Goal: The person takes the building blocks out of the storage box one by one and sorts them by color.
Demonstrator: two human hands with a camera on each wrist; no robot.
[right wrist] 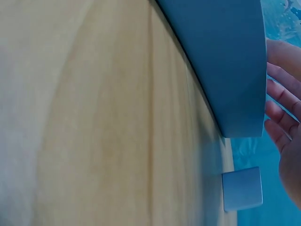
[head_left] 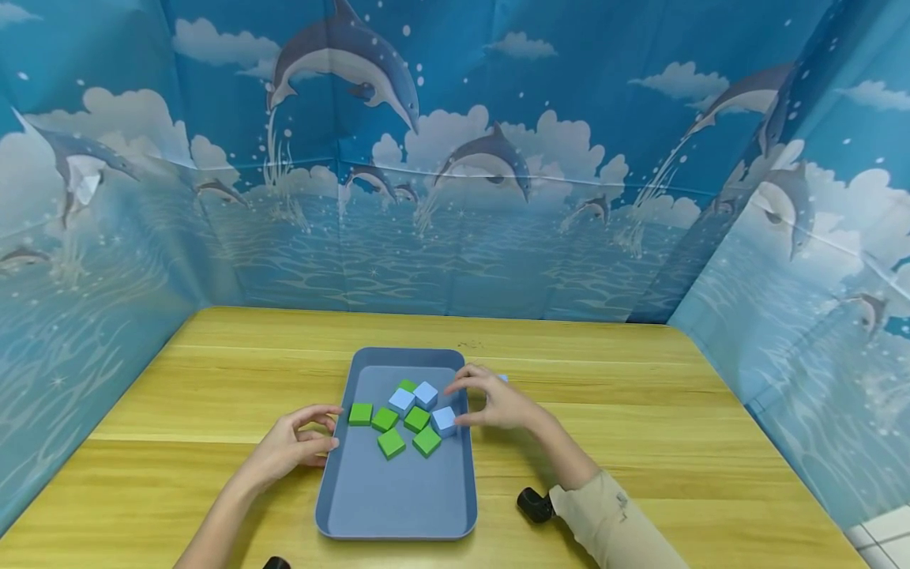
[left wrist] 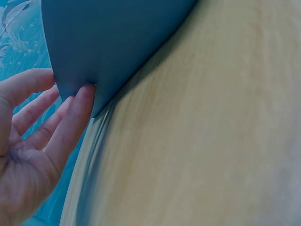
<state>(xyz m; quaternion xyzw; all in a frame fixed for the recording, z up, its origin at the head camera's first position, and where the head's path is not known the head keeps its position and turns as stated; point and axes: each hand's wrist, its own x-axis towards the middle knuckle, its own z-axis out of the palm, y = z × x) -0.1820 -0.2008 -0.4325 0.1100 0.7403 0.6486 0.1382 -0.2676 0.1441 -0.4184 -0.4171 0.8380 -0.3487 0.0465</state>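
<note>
A grey-blue tray (head_left: 398, 506) lies on the table, holding several green blocks (head_left: 391, 443) and three light blue blocks (head_left: 401, 402). My left hand (head_left: 287, 445) is at the tray's left side, its fingertips touching the outer wall; the left wrist view shows fairly straight fingers (left wrist: 70, 125) against it. Over the right rim reaches my right hand (head_left: 501, 401), thumb and forefinger spread apart. The thumb tip is close to the rightmost blue block (head_left: 444, 422); contact cannot be made out. Another light blue block (right wrist: 242, 189) sits outside the tray, mostly hidden behind that hand in the head view.
The wooden table (head_left: 604, 379) extends around the tray on all sides. A curtain printed with dolphins (head_left: 483, 237) hangs behind the table and along both sides. A black device (head_left: 535, 506) is at the right wrist, by the sleeve (head_left: 611, 514).
</note>
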